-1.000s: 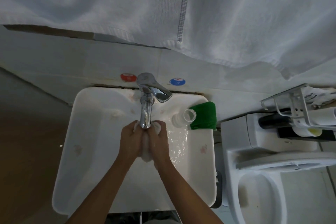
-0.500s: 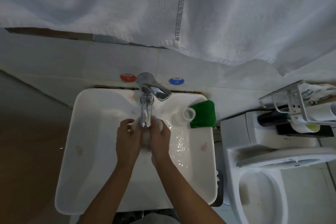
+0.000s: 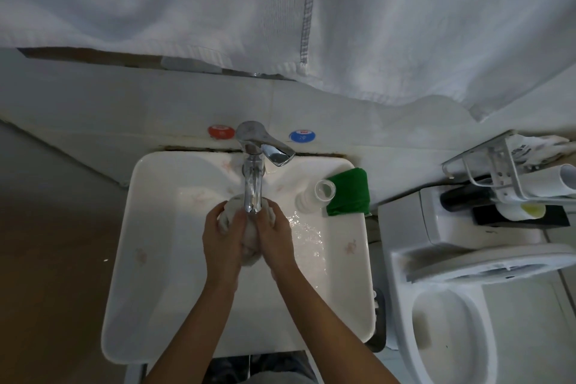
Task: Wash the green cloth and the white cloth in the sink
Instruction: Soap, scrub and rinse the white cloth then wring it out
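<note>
- Left hand (image 3: 223, 235) and right hand (image 3: 276, 235) clutched the bunched white cloth (image 3: 249, 241) beneath the faucet (image 3: 252, 190).
- Rubbing it under the spout likely rinsed best.

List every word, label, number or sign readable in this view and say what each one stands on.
None can be read for certain.
Red round sticker on the wall left of the faucet: white marks, too blurred to read.
Blue round sticker on the wall to the faucet's right: white marks, too blurred to read.
Packet on the wire rack: dark print, too small to read.
</note>
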